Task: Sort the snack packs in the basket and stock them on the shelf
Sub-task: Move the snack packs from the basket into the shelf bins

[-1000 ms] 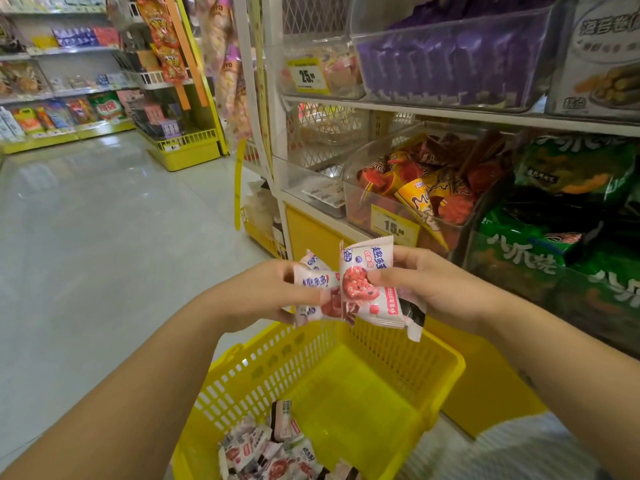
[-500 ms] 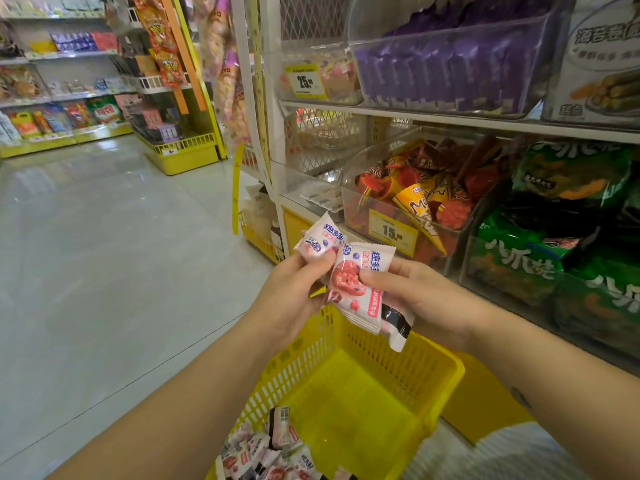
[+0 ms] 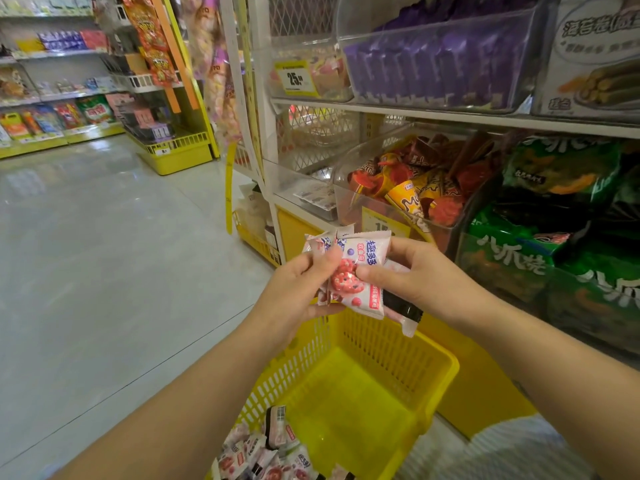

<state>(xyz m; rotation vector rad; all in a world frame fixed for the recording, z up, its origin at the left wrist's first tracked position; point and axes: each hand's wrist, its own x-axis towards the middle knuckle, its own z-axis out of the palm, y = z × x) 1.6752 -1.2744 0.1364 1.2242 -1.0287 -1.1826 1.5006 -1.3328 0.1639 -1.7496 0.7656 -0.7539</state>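
Observation:
Both hands hold a small stack of white-and-pink snack packs above the yellow basket. My left hand grips the stack from the left, thumb pressed on the front pack. My right hand pinches the front pack from the right, thumb on its face. A pack with a black end pokes out below my right hand. Several more of the same packs lie in the near corner of the basket. The shelf stands just beyond the hands, with a nearly empty clear bin at its left end.
Clear bins on the shelf hold red and orange cone snacks, green bags and purple packs. A yellow rack stands across the grey floor, and more shelving lines the far left wall.
Both hands have risen and come together with the packs, nearer the shelf. The two fanned packs are now squared into one stack.

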